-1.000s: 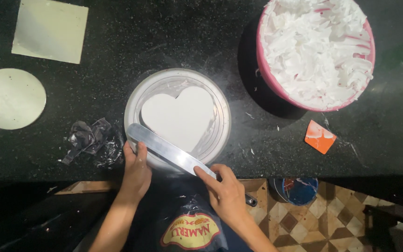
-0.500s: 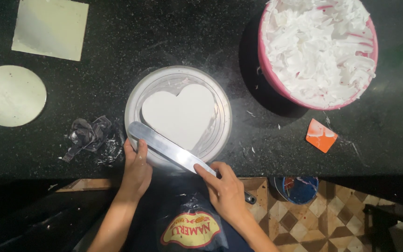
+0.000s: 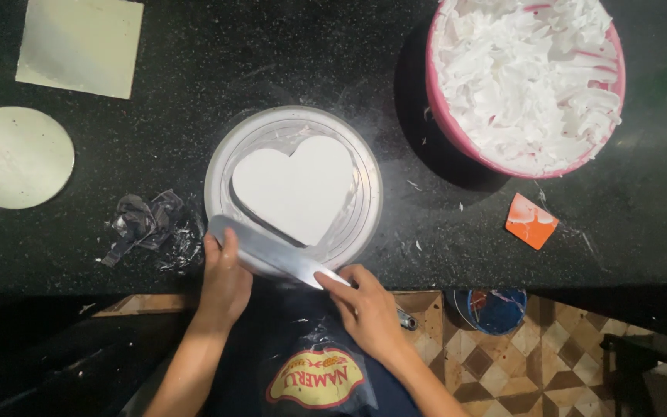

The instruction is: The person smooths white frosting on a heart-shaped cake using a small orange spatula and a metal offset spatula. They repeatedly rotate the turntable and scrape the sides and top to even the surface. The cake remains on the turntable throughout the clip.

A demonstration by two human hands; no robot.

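Note:
A white heart-shaped cake (image 3: 295,187) sits on a round silvery turntable (image 3: 364,177) near the front edge of a black counter (image 3: 287,69). A long flat metal spatula (image 3: 272,253) lies slanted along the near side of the cake. My left hand (image 3: 224,283) presses on the blade's left end, close to the turntable's rim. The blade's right end, by the handle, is gripped by my right hand (image 3: 364,307). Both hands are at the counter's front edge.
A pink bowl (image 3: 457,127) heaped with white cream stands at the back right. An orange scraper (image 3: 531,221) lies below it. A crumpled dark wrapper (image 3: 147,224) is left of the turntable. A round board (image 3: 14,157) and a square board (image 3: 82,45) lie at left.
The view shifted slightly. The spatula and both hands stay at the cake's near side, with the blade edging a little along it.

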